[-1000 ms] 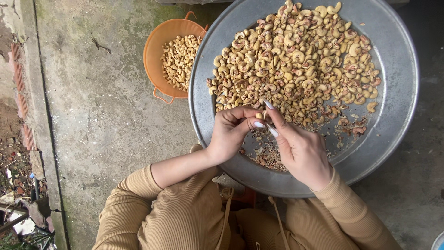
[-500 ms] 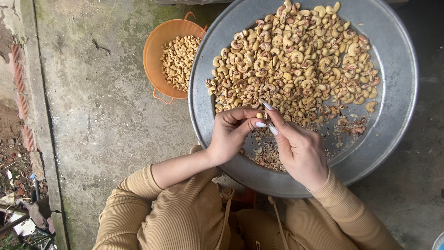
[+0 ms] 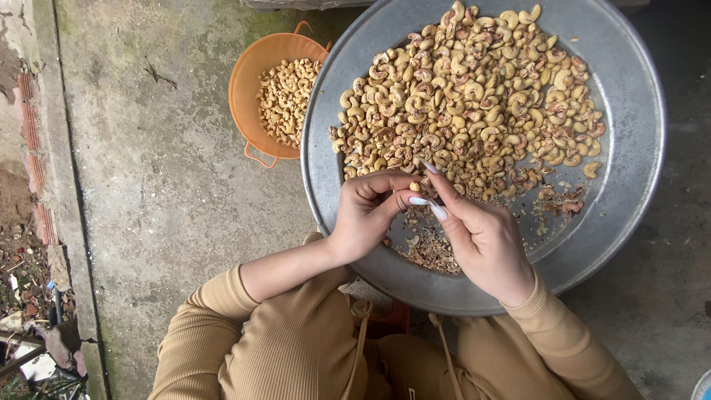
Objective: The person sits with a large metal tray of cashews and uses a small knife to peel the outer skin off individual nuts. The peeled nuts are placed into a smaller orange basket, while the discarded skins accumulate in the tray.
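Note:
A wide grey metal pan [image 3: 637, 155] holds a heap of cashew nuts [image 3: 474, 96], many still in brown skin. My left hand [image 3: 366, 215] and my right hand [image 3: 481, 237] meet over the pan's near part. Both pinch one small cashew nut [image 3: 416, 187] between their fingertips; the nut is mostly hidden by fingers. Under the hands lies a patch of brown skin flakes [image 3: 429, 252] on the pan's floor.
An orange plastic basket [image 3: 248, 89] with pale peeled cashews [image 3: 285, 100] stands left of the pan, touching its rim. Rough concrete ground [image 3: 163, 185] spreads to the left, with bricks and rubble [image 3: 29, 296] along the far left edge. My tan-clothed knees are below.
The hands have stayed over the same spot; the fingertips have shifted slightly around the nut. Nothing else has moved.

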